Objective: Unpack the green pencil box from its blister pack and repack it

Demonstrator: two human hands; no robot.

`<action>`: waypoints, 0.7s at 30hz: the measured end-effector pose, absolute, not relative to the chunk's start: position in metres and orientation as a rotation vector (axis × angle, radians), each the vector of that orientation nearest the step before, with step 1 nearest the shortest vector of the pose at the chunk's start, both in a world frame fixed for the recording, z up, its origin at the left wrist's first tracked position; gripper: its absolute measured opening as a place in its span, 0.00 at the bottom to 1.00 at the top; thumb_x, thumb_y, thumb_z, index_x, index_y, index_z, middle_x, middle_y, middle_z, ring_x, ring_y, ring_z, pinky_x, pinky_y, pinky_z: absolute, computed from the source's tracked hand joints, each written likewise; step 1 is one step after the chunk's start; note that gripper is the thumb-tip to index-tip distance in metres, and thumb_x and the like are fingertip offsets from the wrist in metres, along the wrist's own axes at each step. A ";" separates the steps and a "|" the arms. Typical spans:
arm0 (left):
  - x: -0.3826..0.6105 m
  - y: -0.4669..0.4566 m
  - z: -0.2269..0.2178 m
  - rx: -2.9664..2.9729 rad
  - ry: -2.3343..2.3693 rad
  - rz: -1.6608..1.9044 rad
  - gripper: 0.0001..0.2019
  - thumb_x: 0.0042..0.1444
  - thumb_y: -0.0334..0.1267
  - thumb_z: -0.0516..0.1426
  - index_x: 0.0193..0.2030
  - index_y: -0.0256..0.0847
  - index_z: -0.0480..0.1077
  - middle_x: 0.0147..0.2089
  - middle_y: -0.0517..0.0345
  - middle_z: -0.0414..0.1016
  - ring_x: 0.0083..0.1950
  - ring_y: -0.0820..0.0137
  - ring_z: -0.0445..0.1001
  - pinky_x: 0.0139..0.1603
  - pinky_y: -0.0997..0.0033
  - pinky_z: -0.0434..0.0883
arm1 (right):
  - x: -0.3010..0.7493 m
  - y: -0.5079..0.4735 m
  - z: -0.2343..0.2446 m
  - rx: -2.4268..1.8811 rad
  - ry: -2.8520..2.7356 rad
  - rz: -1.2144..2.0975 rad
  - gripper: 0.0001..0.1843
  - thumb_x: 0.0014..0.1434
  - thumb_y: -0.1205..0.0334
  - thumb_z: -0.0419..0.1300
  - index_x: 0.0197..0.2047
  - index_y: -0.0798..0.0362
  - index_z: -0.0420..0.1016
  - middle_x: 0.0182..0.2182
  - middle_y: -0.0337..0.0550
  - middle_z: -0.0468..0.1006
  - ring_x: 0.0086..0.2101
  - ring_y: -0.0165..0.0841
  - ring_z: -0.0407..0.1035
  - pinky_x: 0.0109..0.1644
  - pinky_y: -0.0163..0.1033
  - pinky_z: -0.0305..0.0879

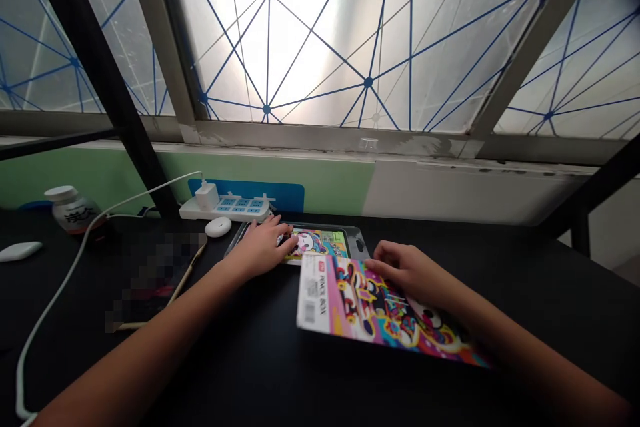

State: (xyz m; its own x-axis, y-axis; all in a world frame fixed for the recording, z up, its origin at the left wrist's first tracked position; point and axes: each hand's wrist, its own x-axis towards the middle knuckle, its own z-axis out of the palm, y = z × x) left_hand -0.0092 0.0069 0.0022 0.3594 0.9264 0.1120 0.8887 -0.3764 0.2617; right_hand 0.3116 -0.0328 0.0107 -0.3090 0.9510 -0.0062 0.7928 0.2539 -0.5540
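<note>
My left hand (267,243) lies flat with its fingers spread on a colourful cartoon-printed pencil box (320,243). That box sits in a clear plastic tray (356,240) near the back of the black table, partly covered by my hand and the card. In my right hand (407,267), the thumb and curled fingers grip the top edge of a bright printed card (370,307). The card reads "PENCIL BOX" beside a barcode and is tilted in front of the tray. My right forearm hides its far right end.
Behind the tray is a white power strip (225,210) with a plugged-in charger (207,196); its white cable (60,280) loops along the left. A small white round object (219,227), a jar (73,210) and a pixelated patch are also left. Black posts flank the window.
</note>
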 end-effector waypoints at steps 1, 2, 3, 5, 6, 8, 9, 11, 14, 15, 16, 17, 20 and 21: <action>-0.011 0.007 0.003 2.465 1.629 0.363 0.28 0.67 0.58 0.44 0.62 0.44 0.71 0.70 0.45 0.64 0.75 0.52 0.51 0.70 0.36 0.49 | 0.325 -0.022 0.009 -1.647 -2.182 0.724 0.24 0.61 0.36 0.55 0.33 0.49 0.72 0.28 0.40 0.77 0.29 0.34 0.69 0.30 0.36 0.59; -0.013 0.007 0.003 2.472 1.609 0.365 0.28 0.67 0.58 0.45 0.62 0.44 0.71 0.71 0.45 0.63 0.75 0.52 0.50 0.71 0.37 0.49 | 0.337 -0.011 0.008 -1.695 -2.165 0.731 0.26 0.60 0.34 0.55 0.32 0.50 0.73 0.28 0.40 0.78 0.29 0.34 0.69 0.30 0.36 0.59; -0.015 0.005 0.003 2.478 1.594 0.367 0.29 0.67 0.58 0.45 0.63 0.44 0.71 0.72 0.45 0.61 0.76 0.52 0.50 0.71 0.38 0.48 | 0.347 -0.003 0.005 -1.736 -2.154 0.733 0.27 0.59 0.33 0.56 0.31 0.50 0.73 0.28 0.40 0.78 0.29 0.34 0.68 0.30 0.36 0.59; -0.020 0.001 0.003 2.489 1.567 0.360 0.29 0.67 0.59 0.46 0.64 0.44 0.69 0.73 0.44 0.57 0.76 0.53 0.49 0.72 0.40 0.47 | 0.361 0.009 0.002 -1.802 -2.135 0.715 0.28 0.57 0.32 0.56 0.29 0.51 0.74 0.25 0.40 0.76 0.26 0.34 0.67 0.28 0.37 0.58; -0.023 -0.001 0.002 2.494 1.559 0.354 0.29 0.67 0.59 0.46 0.65 0.45 0.69 0.74 0.45 0.56 0.76 0.54 0.49 0.72 0.41 0.47 | 0.364 0.011 0.001 -1.822 -2.131 0.714 0.29 0.57 0.31 0.56 0.29 0.51 0.73 0.24 0.39 0.75 0.25 0.33 0.66 0.27 0.37 0.58; -0.027 -0.007 0.001 2.502 1.557 0.333 0.28 0.67 0.58 0.46 0.66 0.46 0.68 0.74 0.46 0.55 0.76 0.54 0.49 0.72 0.41 0.48 | 0.365 0.012 0.000 -1.848 -2.126 0.710 0.29 0.57 0.31 0.56 0.28 0.51 0.73 0.24 0.39 0.74 0.24 0.32 0.65 0.27 0.36 0.57; -0.028 -0.010 0.001 2.507 1.564 0.322 0.28 0.67 0.58 0.46 0.66 0.47 0.67 0.74 0.46 0.55 0.76 0.54 0.49 0.72 0.40 0.48 | 0.363 0.010 0.000 -1.854 -2.126 0.708 0.29 0.57 0.31 0.56 0.28 0.51 0.72 0.24 0.39 0.74 0.24 0.32 0.65 0.26 0.36 0.57; -0.029 -0.015 0.000 2.519 1.587 0.296 0.27 0.68 0.57 0.46 0.67 0.47 0.66 0.74 0.45 0.54 0.76 0.53 0.48 0.71 0.38 0.48 | 0.357 0.007 0.002 -1.859 -2.128 0.703 0.28 0.58 0.32 0.55 0.28 0.50 0.72 0.24 0.39 0.74 0.24 0.32 0.65 0.26 0.36 0.56; -0.029 -0.017 -0.002 2.532 1.606 0.249 0.27 0.69 0.55 0.45 0.69 0.49 0.63 0.75 0.46 0.52 0.76 0.53 0.47 0.71 0.38 0.48 | 0.349 0.004 0.003 -1.825 -2.128 0.655 0.27 0.62 0.34 0.53 0.31 0.50 0.74 0.27 0.41 0.76 0.28 0.35 0.68 0.29 0.38 0.61; -0.028 -0.017 -0.003 2.532 1.605 0.237 0.28 0.69 0.55 0.44 0.71 0.50 0.61 0.76 0.47 0.51 0.76 0.53 0.46 0.71 0.38 0.48 | 0.346 0.003 0.002 -1.787 -2.127 0.633 0.27 0.63 0.35 0.52 0.33 0.50 0.75 0.30 0.42 0.78 0.31 0.37 0.70 0.33 0.39 0.64; -0.028 -0.017 -0.004 2.532 1.601 0.228 0.28 0.69 0.56 0.44 0.71 0.51 0.59 0.76 0.48 0.49 0.77 0.53 0.45 0.71 0.38 0.48 | 0.343 0.002 0.002 -1.739 -2.123 0.617 0.26 0.63 0.36 0.52 0.36 0.50 0.76 0.34 0.43 0.80 0.34 0.39 0.72 0.37 0.40 0.66; -0.028 -0.016 -0.005 2.531 1.600 0.227 0.28 0.69 0.56 0.44 0.72 0.52 0.58 0.76 0.49 0.49 0.77 0.53 0.45 0.71 0.38 0.47 | 0.340 0.000 0.001 -1.688 -2.118 0.608 0.25 0.63 0.38 0.53 0.39 0.50 0.77 0.38 0.45 0.80 0.38 0.40 0.73 0.41 0.41 0.67; -0.029 -0.015 -0.006 2.534 1.603 0.242 0.27 0.69 0.55 0.44 0.72 0.54 0.58 0.76 0.49 0.49 0.77 0.52 0.45 0.71 0.37 0.47 | 0.329 -0.006 0.001 -1.619 -2.100 0.594 0.23 0.61 0.39 0.57 0.44 0.50 0.78 0.44 0.46 0.80 0.44 0.41 0.73 0.48 0.43 0.67; -0.029 -0.016 -0.006 2.536 1.604 0.245 0.27 0.69 0.55 0.44 0.72 0.54 0.58 0.76 0.49 0.49 0.77 0.52 0.45 0.71 0.37 0.47 | 0.326 -0.008 0.002 -1.632 -2.092 0.593 0.23 0.60 0.39 0.58 0.44 0.50 0.79 0.44 0.45 0.80 0.43 0.41 0.73 0.48 0.43 0.67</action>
State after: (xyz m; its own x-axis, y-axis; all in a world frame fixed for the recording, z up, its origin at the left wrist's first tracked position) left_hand -0.0287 -0.0156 -0.0063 0.4213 0.9044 0.0673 0.8832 -0.4260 0.1962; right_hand 0.3257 -0.0079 0.0019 -0.2229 0.9726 0.0656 0.7935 0.2201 -0.5674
